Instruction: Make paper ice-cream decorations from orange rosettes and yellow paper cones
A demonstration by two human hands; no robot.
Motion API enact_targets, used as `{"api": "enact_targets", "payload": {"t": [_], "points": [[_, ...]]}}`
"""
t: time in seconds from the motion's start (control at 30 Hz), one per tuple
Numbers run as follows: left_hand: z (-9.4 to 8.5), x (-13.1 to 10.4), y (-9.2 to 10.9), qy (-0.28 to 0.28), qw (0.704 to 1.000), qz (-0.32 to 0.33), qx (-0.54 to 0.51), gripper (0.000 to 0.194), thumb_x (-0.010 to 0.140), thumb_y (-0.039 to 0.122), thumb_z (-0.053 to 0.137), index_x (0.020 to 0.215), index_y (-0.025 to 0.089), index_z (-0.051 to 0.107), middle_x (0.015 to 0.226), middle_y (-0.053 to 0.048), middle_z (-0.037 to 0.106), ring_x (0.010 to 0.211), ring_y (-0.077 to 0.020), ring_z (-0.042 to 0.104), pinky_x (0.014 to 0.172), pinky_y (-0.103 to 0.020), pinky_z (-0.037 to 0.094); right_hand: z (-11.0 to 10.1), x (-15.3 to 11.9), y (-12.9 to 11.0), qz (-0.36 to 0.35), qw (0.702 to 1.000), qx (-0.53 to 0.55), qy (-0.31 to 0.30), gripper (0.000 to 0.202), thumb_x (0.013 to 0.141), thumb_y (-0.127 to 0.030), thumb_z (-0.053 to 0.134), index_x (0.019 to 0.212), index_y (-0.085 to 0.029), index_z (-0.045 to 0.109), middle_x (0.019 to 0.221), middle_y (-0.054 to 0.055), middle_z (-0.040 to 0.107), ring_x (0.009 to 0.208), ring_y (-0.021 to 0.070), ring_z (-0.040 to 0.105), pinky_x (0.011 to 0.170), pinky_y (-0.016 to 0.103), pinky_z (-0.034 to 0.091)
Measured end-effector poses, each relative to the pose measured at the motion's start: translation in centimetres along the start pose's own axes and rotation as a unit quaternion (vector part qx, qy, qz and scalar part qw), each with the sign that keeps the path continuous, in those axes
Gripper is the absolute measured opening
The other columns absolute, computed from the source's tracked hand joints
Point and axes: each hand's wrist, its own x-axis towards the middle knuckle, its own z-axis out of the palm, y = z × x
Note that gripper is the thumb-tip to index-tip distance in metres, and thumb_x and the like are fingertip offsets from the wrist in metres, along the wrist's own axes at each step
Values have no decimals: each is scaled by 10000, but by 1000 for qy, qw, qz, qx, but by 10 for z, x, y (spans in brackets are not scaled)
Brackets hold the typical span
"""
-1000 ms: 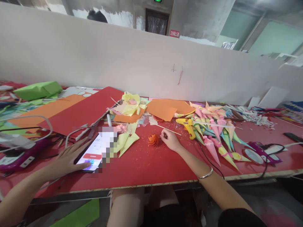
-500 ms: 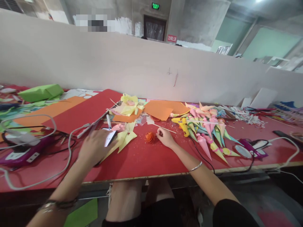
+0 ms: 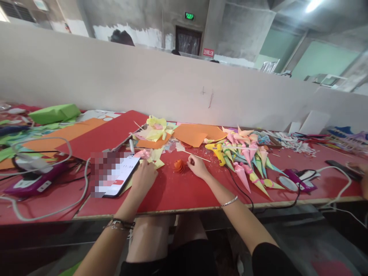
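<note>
On the red table, an orange paper coil (image 3: pixel 179 166) wound like a rose stands between my two hands. My right hand (image 3: pixel 198 167) rests just right of it, fingers curled and closed; whatever may be inside them is hidden. To the left, my left hand (image 3: pixel 144 177) lies knuckles up with bent fingers over the edge of some yellow paper pieces (image 3: pixel 159 164). Its fingertips are out of sight, so any grip on the paper is unclear. A lit phone (image 3: pixel 126 177) lies flat beside that hand. Behind my right hand is a thin wooden stick (image 3: pixel 198 156).
A yellow glue gun (image 3: pixel 217 152) lies right of my right hand, near a heap of pastel paper cones (image 3: pixel 247 163). Power strips with cables stand left (image 3: pixel 37 180) and right (image 3: pixel 300 180). Orange sheets (image 3: pixel 191 133) and a red board (image 3: pixel 100 132) lie behind. A white partition (image 3: pixel 172 88) rises at the back.
My left hand has moved right, off the phone to the yellow paper beside it, and its fingers have curled. The phone's screen is now uncovered. My right hand stays beside the orange coil.
</note>
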Motion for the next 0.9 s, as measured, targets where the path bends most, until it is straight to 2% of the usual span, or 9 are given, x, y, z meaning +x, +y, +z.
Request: {"api": "enact_targets", "payload": {"t": [0.1, 0.2, 0.3, 0.4, 0.5, 0.57, 0.63, 0.73, 0.9], "points": [[-3, 2, -1, -10, 997, 23, 75, 287, 784, 124, 364, 878, 70, 630, 925, -182, 601, 918, -271, 551, 744, -338, 432, -1, -1, -1, -1, 1000, 6, 13, 109, 683, -207, 413, 619, -210, 324, 583, -46, 386, 544, 111, 386, 547, 219, 302], [-12, 3, 2, 66, 993, 31, 91, 328, 832, 147, 311, 963, 102, 608, 969, -164, 597, 898, -270, 560, 736, -357, 424, -3, -1, -4, -2, 1000, 10, 29, 99, 689, -210, 408, 628, -211, 329, 585, -48, 384, 540, 108, 389, 545, 219, 304], [-21, 2, 5, 147, 987, 15, 55, 342, 853, 182, 307, 1095, 144, 546, 1020, -130, 593, 875, -253, 571, 733, -349, 418, -5, -3, -12, -1, 999, 16, 49, 111, 694, -211, 412, 630, -213, 322, 574, -55, 367, 519, 102, 377, 530, 216, 307], [-22, -3, 12, 172, 984, 30, -29, 366, 858, 175, 289, 1157, 174, 498, 1037, -108, 581, 847, -224, 578, 706, -314, 419, -7, -12, -30, 1, 996, 25, 90, 100, 732, -217, 387, 659, -216, 319, 587, -51, 363, 530, 104, 391, 537, 218, 331], [-15, -8, 22, 179, 969, 66, -157, 364, 862, 197, 281, 1178, 161, 459, 1015, -104, 572, 782, -181, 574, 706, -282, 426, -5, -28, -54, -8, 992, 33, 117, 49, 763, -213, 373, 718, -213, 355, 661, -25, 424, 594, 110, 451, 564, 219, 377], [-9, -12, 31, 176, 955, 62, -229, 367, 848, 240, 335, 1191, 145, 426, 955, -89, 584, 713, -159, 560, 690, -269, 433, -3, -37, -65, -51, 991, 45, 113, 39, 771, -200, 396, 805, -204, 414, 736, -1, 480, 649, 119, 493, 606, 232, 416], [-4, -16, 40, 164, 950, 54, -258, 364, 821, 261, 387, 1157, 135, 444, 890, -71, 597, 691, -158, 550, 667, -265, 433, 0, -43, -70, -102, 989, 22, 108, 164, 755, -164, 421, 912, -194, 455, 881, 45, 510, 813, 150, 516, 739, 279, 437], [1, -21, 50, 129, 952, 37, -276, 292, 792, 268, 423, 1050, 156, 502, 782, -35, 604, 643, -156, 547, 605, -251, 422, 2, -47, -69, -117, 986, -12, 119, 237, 740, -123, 428, 957, -190, 495, 976, 80, 497, 989, 195, 470, 871, 350, 402], [9, -27, 53, 69, 943, 40, -323, 215, 755, 264, 458, 944, 183, 521, 699, -7, 620, 584, -146, 563, 548, -223, 404, 4, -55, -71, -128, 989, 47, 65, 248, 771, -121, 405, 975, -206, 517, 914, 52, 501, 869, 154, 521, 786, 296, 465]]}}
